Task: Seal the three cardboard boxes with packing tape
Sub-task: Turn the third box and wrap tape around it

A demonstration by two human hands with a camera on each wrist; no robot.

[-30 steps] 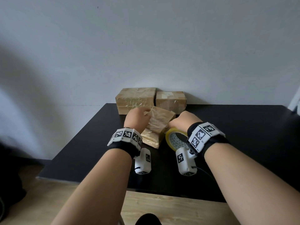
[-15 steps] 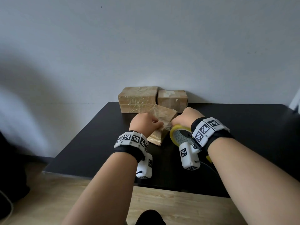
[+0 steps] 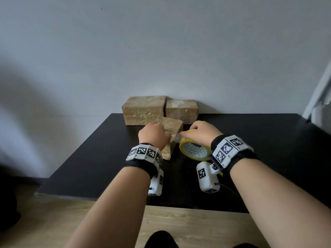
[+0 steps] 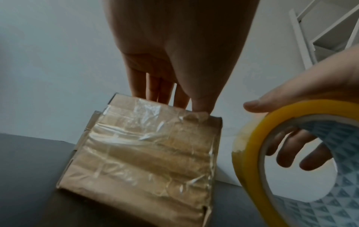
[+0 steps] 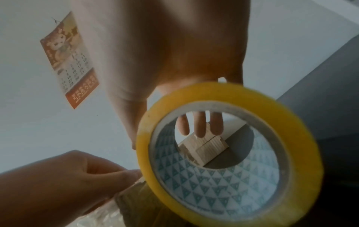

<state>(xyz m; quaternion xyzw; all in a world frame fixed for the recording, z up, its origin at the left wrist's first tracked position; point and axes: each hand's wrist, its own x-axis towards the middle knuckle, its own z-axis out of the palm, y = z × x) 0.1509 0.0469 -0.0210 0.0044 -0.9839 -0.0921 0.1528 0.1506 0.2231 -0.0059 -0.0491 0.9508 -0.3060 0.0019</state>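
Observation:
Two taped cardboard boxes, a wide one (image 3: 143, 110) and a smaller one (image 3: 181, 109), stand side by side against the wall at the back of the table. A third box (image 3: 172, 126) (image 4: 147, 153), covered in wrinkled clear tape, stands on edge in front of them. My left hand (image 3: 152, 135) (image 4: 174, 46) grips its top edge, thumb on the near face and fingers behind. My right hand (image 3: 198, 133) (image 5: 165, 46) holds a yellow tape roll (image 3: 194, 151) (image 4: 250, 138) (image 5: 213, 90) right beside the box, fingers through the core and thumb on the outside.
The black table (image 3: 250, 140) runs wide to the right and left of the boxes, and its front edge is near my forearms. Wooden floor (image 3: 179, 221) lies below. A calendar (image 5: 70, 61) hangs on the wall. White shelving (image 4: 330, 30) stands at the far right.
Both hands have moved away from me toward the back boxes, still holding the box and the roll. The near box now stands more upright.

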